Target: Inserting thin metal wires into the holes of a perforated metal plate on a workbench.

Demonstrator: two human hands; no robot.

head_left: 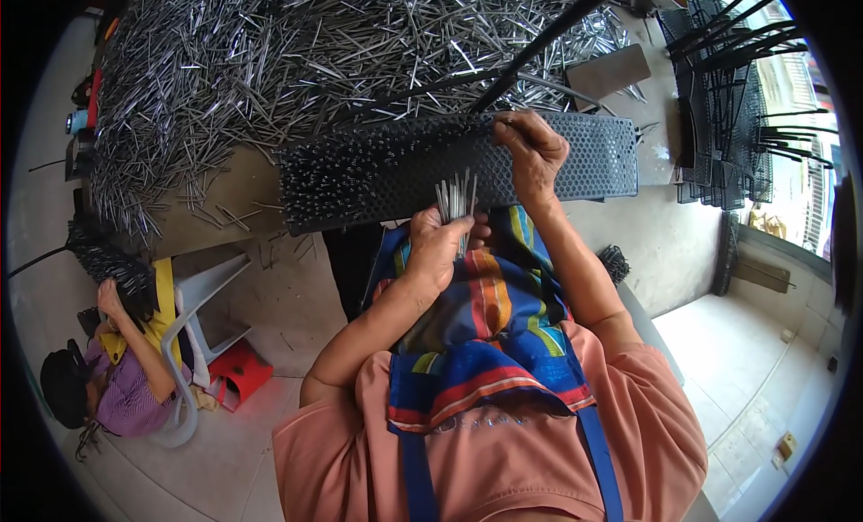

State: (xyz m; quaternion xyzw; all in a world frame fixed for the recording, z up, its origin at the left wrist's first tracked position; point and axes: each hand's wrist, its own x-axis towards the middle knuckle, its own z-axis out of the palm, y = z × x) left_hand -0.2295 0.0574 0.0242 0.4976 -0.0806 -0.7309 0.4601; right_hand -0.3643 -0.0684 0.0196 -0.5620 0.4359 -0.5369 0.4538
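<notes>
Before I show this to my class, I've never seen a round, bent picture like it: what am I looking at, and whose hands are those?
There is no machine here. The picture comes from a wide camera worn on a person's head, looking down, so straight edges curve near the rim. The two forearms rising from the bottom belong to the wearer, who has a striped apron on. The left hand grips a bunch of thin metal pins. The right hand rests its fingertips on a long black perforated board; the board's left part is already studded with pins. Behind it, a big loose heap of pins covers the table. At lower left another person sits beside a white plastic chair.
</notes>
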